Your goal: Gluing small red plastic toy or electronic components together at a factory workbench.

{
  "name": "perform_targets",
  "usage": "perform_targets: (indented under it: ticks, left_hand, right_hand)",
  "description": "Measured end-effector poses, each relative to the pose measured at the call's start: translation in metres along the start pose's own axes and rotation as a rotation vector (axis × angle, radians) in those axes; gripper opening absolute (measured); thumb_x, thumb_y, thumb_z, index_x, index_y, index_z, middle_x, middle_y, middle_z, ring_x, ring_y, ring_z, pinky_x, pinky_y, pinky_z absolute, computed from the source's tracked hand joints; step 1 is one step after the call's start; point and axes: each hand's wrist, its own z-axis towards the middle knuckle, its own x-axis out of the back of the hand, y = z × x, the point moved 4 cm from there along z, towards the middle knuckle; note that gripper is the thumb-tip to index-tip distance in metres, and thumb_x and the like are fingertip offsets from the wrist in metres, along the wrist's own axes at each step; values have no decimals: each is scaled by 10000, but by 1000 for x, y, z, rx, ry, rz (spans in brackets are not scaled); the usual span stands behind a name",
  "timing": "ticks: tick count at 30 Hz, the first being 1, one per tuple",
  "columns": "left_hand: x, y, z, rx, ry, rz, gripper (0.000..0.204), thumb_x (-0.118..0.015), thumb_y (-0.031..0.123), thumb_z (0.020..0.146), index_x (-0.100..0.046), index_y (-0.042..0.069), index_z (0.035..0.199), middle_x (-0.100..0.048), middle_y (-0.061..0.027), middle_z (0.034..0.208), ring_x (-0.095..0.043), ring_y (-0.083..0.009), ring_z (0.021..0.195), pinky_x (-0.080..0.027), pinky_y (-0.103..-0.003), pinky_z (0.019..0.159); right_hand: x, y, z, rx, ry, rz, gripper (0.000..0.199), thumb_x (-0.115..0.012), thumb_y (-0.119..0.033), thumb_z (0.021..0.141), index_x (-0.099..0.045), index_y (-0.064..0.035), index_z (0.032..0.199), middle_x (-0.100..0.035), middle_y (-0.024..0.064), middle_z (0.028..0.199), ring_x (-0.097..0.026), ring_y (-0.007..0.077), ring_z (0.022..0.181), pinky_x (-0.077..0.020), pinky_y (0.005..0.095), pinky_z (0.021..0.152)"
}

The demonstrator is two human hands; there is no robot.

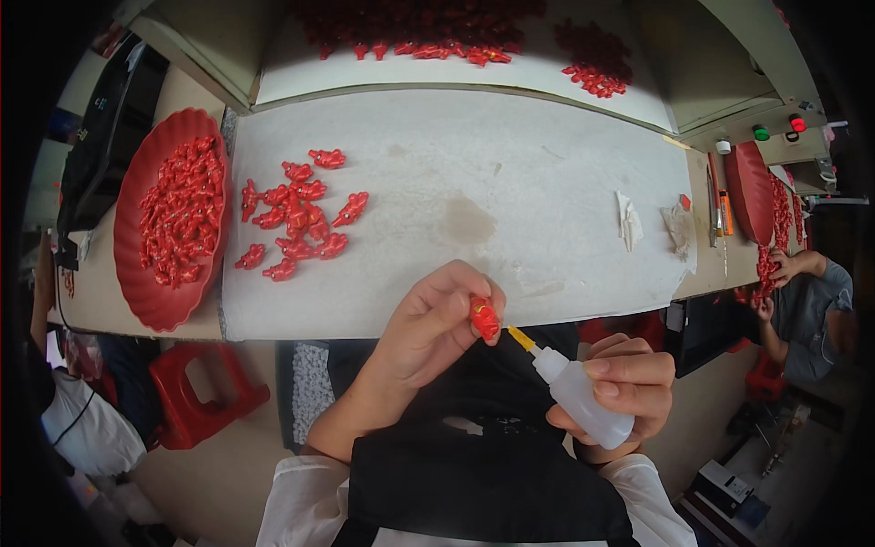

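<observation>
My left hand (pixel 428 328) pinches a small red figurine (pixel 484 318); my right hand (pixel 629 383) grips the glue bottle (pixel 579 394). Gluing step, I judge: its yellow nozzle (pixel 520 338) must touch precisely.

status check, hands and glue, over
Left hand pinching small red piece. Right hand gripping white squeeze bottle, yellow nozzle just short of piece. Nothing between them.
</observation>
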Motion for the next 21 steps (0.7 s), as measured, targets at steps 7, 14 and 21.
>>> perform_targets:
  ticks: [7,14,21]
  left_hand:
    - [11,7,-5,-46,-16,-100,182,-511,206,839,-493,60,946,-499,-133,839,-508,-180,741,-425,-256,665]
    - [4,1,5,-23,28,-109,185,-545,171,817,-492,31,925,-498,-142,860,-535,-186,733,-450,-245,661]
    - [11,13,1,-48,38,-158,172,-550,142,810,-496,25,924,-498,-155,894,-554,-182,727,-474,-233,647]
  right_hand:
    - [23,53,29,-188,187,157,379,-655,68,639,-460,-32,949,-516,125,933,-555,188,825,-461,292,712]
    - [58,181,115,-201,-9,-372,179,-603,-21,695,-489,-30,832,-546,90,837,-550,237,761,-432,288,670]
    - [26,210,167,-69,-396,-862,266,-623,-2,614,-570,-72,865,-576,48,889,-564,251,800,-468,344,659]
